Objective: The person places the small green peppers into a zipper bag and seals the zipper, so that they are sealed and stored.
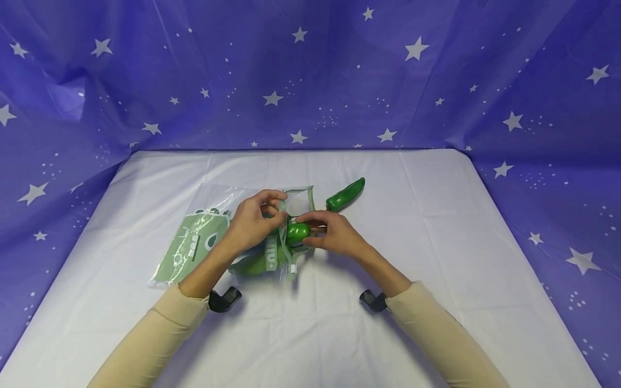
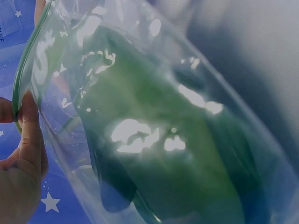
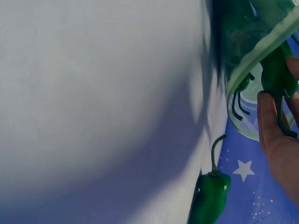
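Note:
Fingers and thumb of my left hand [image 1: 254, 221] pinch the green-edged rim of a clear zipper bag [image 2: 163, 18], holding it up at its mouth. Inside, several green peppers [image 3: 236, 23] show through the plastic, blurred by glare. My right hand [image 1: 342, 234] holds a glossy green pepper [image 1: 298, 233] at the bag's mouth, its body partly past the rim [image 3: 254, 56] and its stem beside my palm. Another long green pepper [image 1: 345, 195] lies on the cloth just beyond my right hand.
A flat clear bag with a green printed panel [image 1: 204, 242] lies to the left, partly behind my left hand. White cloth [image 1: 436, 258] covers the table. A purple curtain with stars [image 1: 271, 64] encloses the back and sides. Black wrist mounts [image 1: 225, 299] sit below both wrists.

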A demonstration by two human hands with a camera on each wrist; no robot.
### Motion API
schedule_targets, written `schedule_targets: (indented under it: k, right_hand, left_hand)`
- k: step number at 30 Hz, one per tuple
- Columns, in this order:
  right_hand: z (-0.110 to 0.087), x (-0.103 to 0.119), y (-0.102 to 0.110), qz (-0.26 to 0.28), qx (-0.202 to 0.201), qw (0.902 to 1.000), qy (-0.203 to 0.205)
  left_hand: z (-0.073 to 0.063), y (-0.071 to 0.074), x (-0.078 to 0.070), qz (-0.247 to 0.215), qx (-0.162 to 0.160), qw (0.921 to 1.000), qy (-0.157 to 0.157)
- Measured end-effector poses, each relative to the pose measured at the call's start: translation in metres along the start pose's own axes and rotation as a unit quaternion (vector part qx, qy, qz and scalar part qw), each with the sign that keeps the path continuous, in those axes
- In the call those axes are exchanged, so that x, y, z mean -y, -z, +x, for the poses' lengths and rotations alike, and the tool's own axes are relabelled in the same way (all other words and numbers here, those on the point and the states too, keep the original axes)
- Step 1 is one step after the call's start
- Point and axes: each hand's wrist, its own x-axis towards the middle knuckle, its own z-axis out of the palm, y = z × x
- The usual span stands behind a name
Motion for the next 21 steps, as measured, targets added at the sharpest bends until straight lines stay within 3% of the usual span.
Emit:
schedule_targets:
  k: [6, 21]
  right_hand:
    - [0.004, -0.002, -0.007, -0.008, -0.005, 0.9998, 0.017]
    - [0.011, -0.002, -0.019, 0.049, -0.024, 0.9978, -0.038]
  left_hand:
    - [0.000, 0.000, 0.001, 0.000, 0.001, 1.0000, -0.003]
    - [0.000, 0.000, 0.000, 0.007, -0.001, 1.0000, 0.006]
